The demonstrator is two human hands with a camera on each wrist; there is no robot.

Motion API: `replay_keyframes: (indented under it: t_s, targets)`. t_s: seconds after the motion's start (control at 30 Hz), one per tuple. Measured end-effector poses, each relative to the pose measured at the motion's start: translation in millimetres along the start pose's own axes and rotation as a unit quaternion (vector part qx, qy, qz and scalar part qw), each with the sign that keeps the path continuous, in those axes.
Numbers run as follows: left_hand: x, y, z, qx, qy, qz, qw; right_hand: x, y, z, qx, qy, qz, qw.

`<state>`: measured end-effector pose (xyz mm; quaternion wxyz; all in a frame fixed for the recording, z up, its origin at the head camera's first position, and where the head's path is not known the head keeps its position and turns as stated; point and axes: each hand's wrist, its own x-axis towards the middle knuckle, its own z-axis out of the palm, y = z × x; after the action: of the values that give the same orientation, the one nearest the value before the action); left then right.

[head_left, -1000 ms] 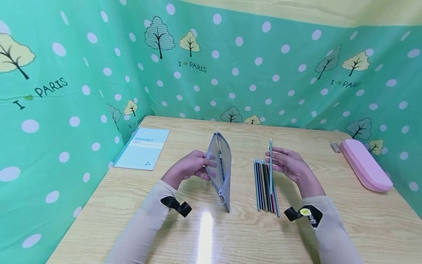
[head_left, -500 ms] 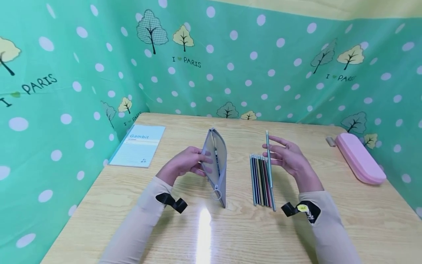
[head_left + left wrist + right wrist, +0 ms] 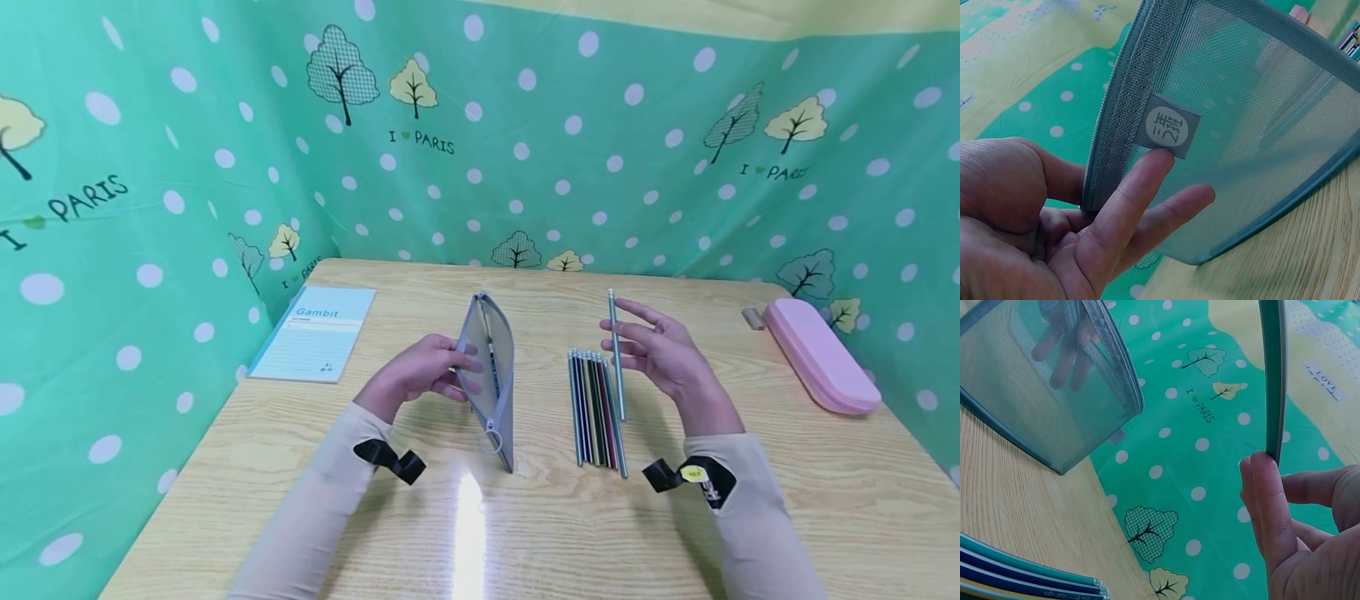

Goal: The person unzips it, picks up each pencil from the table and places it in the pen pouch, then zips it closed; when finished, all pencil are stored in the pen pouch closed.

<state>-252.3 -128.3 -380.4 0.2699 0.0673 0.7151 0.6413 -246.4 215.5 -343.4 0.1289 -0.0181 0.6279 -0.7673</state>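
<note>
My left hand (image 3: 423,371) pinches the rim of a grey mesh zip pouch (image 3: 504,408), which stands on its edge with its mouth open toward me. One dark patterned pencil (image 3: 492,365) lies inside it. In the left wrist view, a label (image 3: 1167,126) is sewn near the zip, and two fingers extend across the mesh. My right hand (image 3: 660,354) holds a teal pencil (image 3: 618,367) upright between thumb and fingers, above the table. In the right wrist view, this pencil (image 3: 1274,375) rises from the fingertips. A row of several pencils (image 3: 592,408) lies beside it, between both hands.
A pale blue notebook (image 3: 313,333) lies at the back left of the wooden table (image 3: 390,533). On the right are a pink pencil case (image 3: 823,354) and a small grey eraser (image 3: 753,318). A green patterned curtain (image 3: 525,125) borders the table behind and at the left.
The teal pencil in my right hand has risen, its lower end now above the row and slightly to the right. My left hand keeps holding the pouch. The head view has shifted slightly.
</note>
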Motion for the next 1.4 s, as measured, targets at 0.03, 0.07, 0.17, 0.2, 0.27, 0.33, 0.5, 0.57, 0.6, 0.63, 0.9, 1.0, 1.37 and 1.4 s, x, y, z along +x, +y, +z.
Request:
replay_keyframes:
  t_s: [0.03, 0.07, 0.17, 0.2, 0.27, 0.33, 0.5, 0.57, 0.6, 0.63, 0.9, 1.0, 1.37, 1.4]
  targets:
    - [-0.3, -0.1, -0.1, 0.000, 0.000, 0.001, 1.0000, -0.3, -0.3, 0.8, 0.000, -0.001, -0.001, 1.0000]
    - [-0.5, -0.1, -0.2, 0.000, 0.000, 0.002, 1.0000, -0.5, -0.5, 1.7, 0.002, -0.002, -0.001, 1.0000]
    - [-1.1, 0.0, -0.2, 0.000, -0.002, 0.005, 1.0000, -1.2, -0.7, 4.6, 0.005, -0.007, -0.003, 1.0000]
    - [-1.3, 0.0, -0.3, 0.000, -0.002, 0.005, 1.0000, -1.6, -0.7, 6.0, 0.007, -0.007, -0.003, 0.9999]
    - [-1.2, -0.2, -0.2, 0.002, -0.003, 0.005, 1.0000, -1.9, -0.5, 9.1, 0.008, -0.009, -0.005, 0.9999]
    - [-1.0, -0.4, -0.3, 0.002, -0.003, 0.003, 1.0000, -1.5, 0.4, 12.7, 0.007, -0.013, -0.007, 0.9999]
    - [-0.6, -1.3, -1.2, 0.000, 0.000, -0.002, 1.0000, 2.8, 5.2, 24.5, -0.009, -0.026, -0.011, 0.9996]
    - [-0.6, -1.4, -1.6, -0.001, 0.000, -0.002, 1.0000, 4.9, 8.0, 29.2, -0.017, -0.032, -0.011, 0.9993]
    - [-0.6, -1.3, -1.7, -0.001, 0.001, -0.002, 1.0000, 5.9, 9.6, 31.2, -0.019, -0.034, -0.009, 0.9992]
    - [-0.9, -1.2, -1.9, 0.000, 0.000, -0.003, 1.0000, 6.7, 11.0, 33.3, -0.021, -0.036, -0.007, 0.9991]
    - [-0.2, -1.8, -3.5, 0.004, -0.002, 0.002, 1.0000, 15.0, 16.1, 51.4, -0.044, -0.036, -0.006, 0.9984]
    - [0.9, -2.1, -3.2, 0.005, -0.002, 0.003, 1.0000, 18.0, 15.6, 57.6, -0.054, -0.038, -0.007, 0.9978]
    - [2.9, -1.2, -3.3, 0.007, 0.000, -0.003, 1.0000, 27.3, 14.6, 80.1, -0.048, -0.040, -0.006, 0.9980]
    - [2.9, -1.4, -3.6, 0.007, 0.001, -0.005, 1.0000, 28.0, 15.0, 82.8, -0.048, -0.040, -0.005, 0.9981]
